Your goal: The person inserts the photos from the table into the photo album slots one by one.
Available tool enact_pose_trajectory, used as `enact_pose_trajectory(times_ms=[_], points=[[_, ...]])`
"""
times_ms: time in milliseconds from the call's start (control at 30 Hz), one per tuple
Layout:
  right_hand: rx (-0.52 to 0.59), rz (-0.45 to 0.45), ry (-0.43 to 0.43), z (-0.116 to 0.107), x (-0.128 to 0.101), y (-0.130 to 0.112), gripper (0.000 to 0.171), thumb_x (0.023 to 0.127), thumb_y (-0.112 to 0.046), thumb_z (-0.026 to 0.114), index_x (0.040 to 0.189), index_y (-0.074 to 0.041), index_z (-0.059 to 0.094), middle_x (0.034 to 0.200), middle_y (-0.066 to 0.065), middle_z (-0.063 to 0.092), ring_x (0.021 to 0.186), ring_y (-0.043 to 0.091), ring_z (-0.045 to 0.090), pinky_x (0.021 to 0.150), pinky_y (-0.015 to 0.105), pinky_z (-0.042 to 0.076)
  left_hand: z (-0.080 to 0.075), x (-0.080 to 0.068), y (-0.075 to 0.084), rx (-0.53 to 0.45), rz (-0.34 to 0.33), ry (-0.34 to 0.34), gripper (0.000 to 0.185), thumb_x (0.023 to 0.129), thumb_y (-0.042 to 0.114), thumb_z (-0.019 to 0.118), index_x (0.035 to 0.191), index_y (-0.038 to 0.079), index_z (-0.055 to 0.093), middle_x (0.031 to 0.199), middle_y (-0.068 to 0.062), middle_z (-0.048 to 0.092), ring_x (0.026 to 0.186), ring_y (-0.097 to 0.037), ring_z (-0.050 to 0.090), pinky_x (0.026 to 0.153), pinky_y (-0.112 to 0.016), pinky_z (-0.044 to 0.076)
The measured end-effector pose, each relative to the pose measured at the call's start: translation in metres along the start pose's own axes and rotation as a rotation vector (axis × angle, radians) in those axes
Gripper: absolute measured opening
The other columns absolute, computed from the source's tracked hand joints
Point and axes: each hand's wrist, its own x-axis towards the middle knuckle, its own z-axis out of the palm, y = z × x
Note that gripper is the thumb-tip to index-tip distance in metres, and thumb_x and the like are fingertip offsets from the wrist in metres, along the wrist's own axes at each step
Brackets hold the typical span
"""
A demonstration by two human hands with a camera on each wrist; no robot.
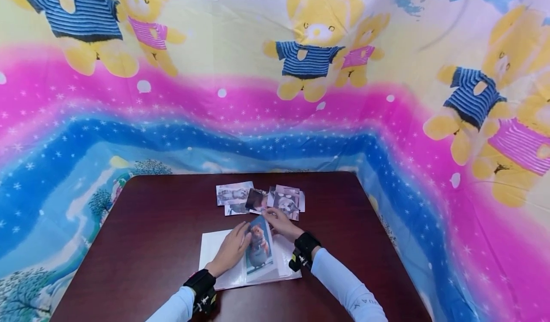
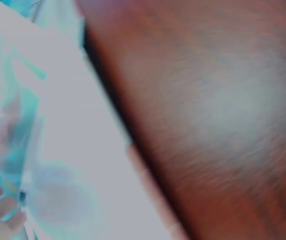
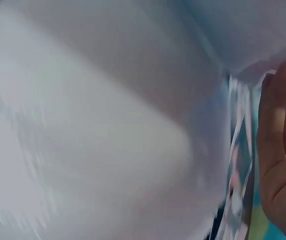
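Sliding photo (image 1: 259, 246) into album (image 1: 215, 250) sleeve: right hand (image 1: 279, 220) pinching top edge, left hand (image 1: 232, 250) resting flat, fingers straight. Next, likely pushing downward from grip, beside loose photos (image 1: 258, 198) on desk (image 1: 150, 226).

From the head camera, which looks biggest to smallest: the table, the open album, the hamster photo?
1. The table, by far.
2. The open album.
3. The hamster photo, held by both hands, narrower than the album under it.

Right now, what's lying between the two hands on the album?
In the head view, a hamster photo stands between the left hand and right hand, over the open album.
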Motion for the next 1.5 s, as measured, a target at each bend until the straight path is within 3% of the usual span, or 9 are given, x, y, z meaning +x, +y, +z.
enact_pose_trajectory(times_ms=[133,233,367,533,700,867,1033,1167,1500], points=[[0.105,-0.02,-0.059,0.025,-0.005,0.001,0.052,0.107,-0.04,0.04,0.133,0.005,0.047,0.109,0.016,0.062,0.079,0.022,0.067,0.066,0.035,0.058,-0.02,0.005,-0.002,-0.106,-0.105,0.062,0.044,0.109,0.022,0.036,0.139,-0.008,0.049,0.134,-0.026,0.054,0.125,-0.041,0.051,0.102,-0.055,0.039],[0.045,-0.081,-0.103,0.045,-0.01,0.004,0.051,0.108,-0.036,0.037,0.13,0.009,0.05,0.116,0.024,0.062,0.087,0.035,0.068,0.073,0.044,0.059,-0.036,0.008,-0.003,-0.171,-0.169,0.11,0.042,0.11,0.023,0.033,0.132,-0.006,0.055,0.127,-0.025,0.059,0.119,-0.04,0.055,0.098,-0.053,0.043],[-0.212,-0.178,-0.116,0.063,-0.017,0.011,0.04,0.109,-0.025,0.038,0.126,0.004,0.058,0.118,0.021,0.064,0.101,0.037,0.064,0.082,0.044,0.056,-0.053,0.008,-0.006,-0.236,-0.307,0.137,0.046,0.11,0.029,0.032,0.13,-0.005,0.056,0.124,-0.026,0.06,0.118,-0.041,0.056,0.099,-0.053,0.042],[-0.534,-0.315,-0.098,0.068,-0.023,0.02,0.032,0.107,-0.023,0.045,0.122,-0.004,0.067,0.114,0.008,0.069,0.104,0.016,0.063,0.088,0.03,0.05,-0.064,0.005,-0.019,-0.187,-0.453,0.147,0.041,0.103,0.023,0.051,0.134,-0.005,0.055,0.124,-0.028,0.061,0.113,-0.041,0.058,0.094,-0.055,0.044],[-0.771,-0.451,-0.031,0.061,-0.027,0.025,0.029,0.104,-0.024,0.051,0.118,-0.007,0.07,0.117,0.006,0.069,0.108,0.017,0.059,0.094,0.034,0.045,-0.067,0.001,-0.031,-0.089,-0.476,0.143,0.041,0.087,0.0,0.06,0.126,-0.012,0.055,0.12,-0.033,0.06,0.109,-0.047,0.057,0.09,-0.057,0.044],[-0.95,-0.487,0.076,0.047,-0.035,0.031,0.021,0.1,-0.021,0.058,0.114,-0.012,0.071,0.127,0.009,0.065,0.118,0.027,0.053,0.097,0.047,0.041,-0.062,0.001,-0.035,-0.014,-0.485,0.064,0.042,0.086,-0.003,0.06,0.126,-0.013,0.054,0.118,-0.035,0.051,0.11,-0.051,0.048,0.093,-0.059,0.038],[-0.969,-0.449,0.091,0.038,-0.041,0.035,0.02,0.099,-0.02,0.059,0.113,-0.011,0.071,0.13,0.01,0.063,0.119,0.029,0.052,0.096,0.05,0.04,-0.053,0.012,-0.039,0.073,-0.449,0.12,0.036,0.087,0.003,0.061,0.121,-0.006,0.059,0.117,-0.031,0.05,0.111,-0.05,0.041,0.086,-0.062,0.031],[-0.965,-0.455,0.084,0.036,-0.04,0.037,0.021,0.1,-0.02,0.058,0.113,-0.011,0.071,0.131,0.01,0.062,0.119,0.029,0.052,0.097,0.051,0.039,-0.049,0.036,-0.046,0.025,-0.452,0.22,0.031,0.091,0.004,0.06,0.119,-0.009,0.057,0.111,-0.031,0.053,0.104,-0.049,0.047,0.085,-0.06,0.036],[-0.925,-0.401,0.071,0.037,-0.043,0.037,0.019,0.099,-0.018,0.059,0.113,-0.013,0.072,0.133,0.008,0.061,0.122,0.027,0.05,0.1,0.05,0.037,-0.048,0.081,-0.073,-0.232,-0.848,0.314,0.038,0.096,0.009,0.057,0.128,-0.01,0.05,0.111,-0.03,0.064,0.106,-0.045,0.058,0.093,-0.052,0.043]])
